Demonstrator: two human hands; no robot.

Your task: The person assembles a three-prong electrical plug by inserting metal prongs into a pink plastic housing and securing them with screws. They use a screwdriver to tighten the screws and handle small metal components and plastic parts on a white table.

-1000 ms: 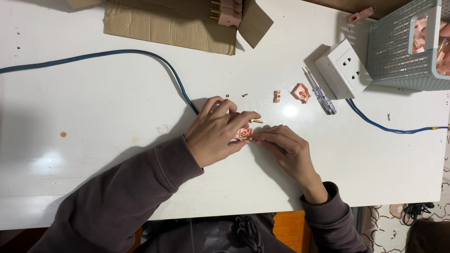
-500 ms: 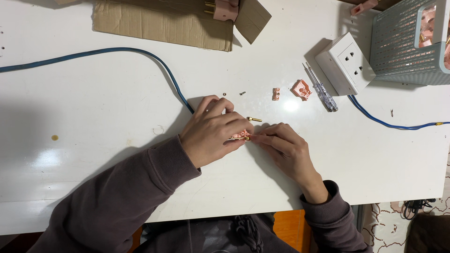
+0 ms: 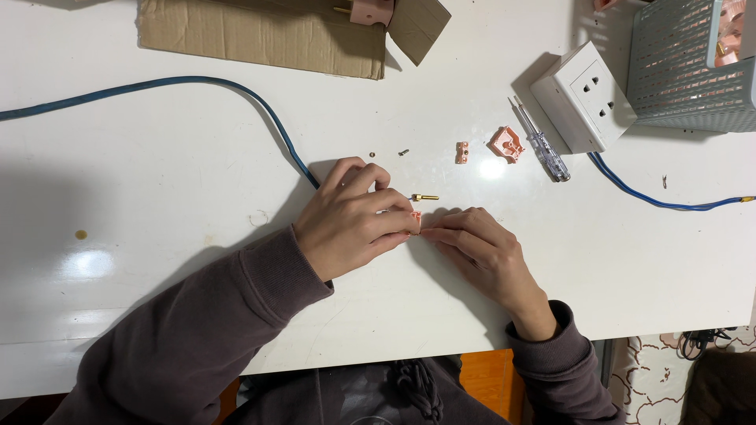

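Head view: two hands meet at the middle of a white desk (image 3: 157, 142), fingertips together over one small part.
Left hand (image 3: 354, 220): fingers curled, thumb and forefinger closed on a small pink piece (image 3: 415, 216); only a sliver of it shows between the fingertips.
Right hand (image 3: 480, 248): fingers bent, tips pressed to the same pink piece from the other side; how firmly it pinches cannot be told.
Pink piece: held between both hands, at or just above the desk surface.
Brass pin (image 3: 425, 197): lies on the desk just beyond the left fingertips, not touched.
Screws (image 3: 403, 152): two tiny ones farther out from the left hand.
Pink parts (image 3: 505, 145): a larger one and a small one beside it, beyond the right hand, apart from it.
Screwdriver (image 3: 542, 149): clear handle, just right of the pink parts.
Socket (image 3: 583, 96): white, past the screwdriver, far right of the hands.
Blue cable (image 3: 236, 85): curves in from the left and runs under the left hand; another stretch leaves the socket.
Basket (image 3: 685, 71): grey, at the far right corner.
Cardboard (image 3: 260, 35): flat at the far edge, well apart from the hands.
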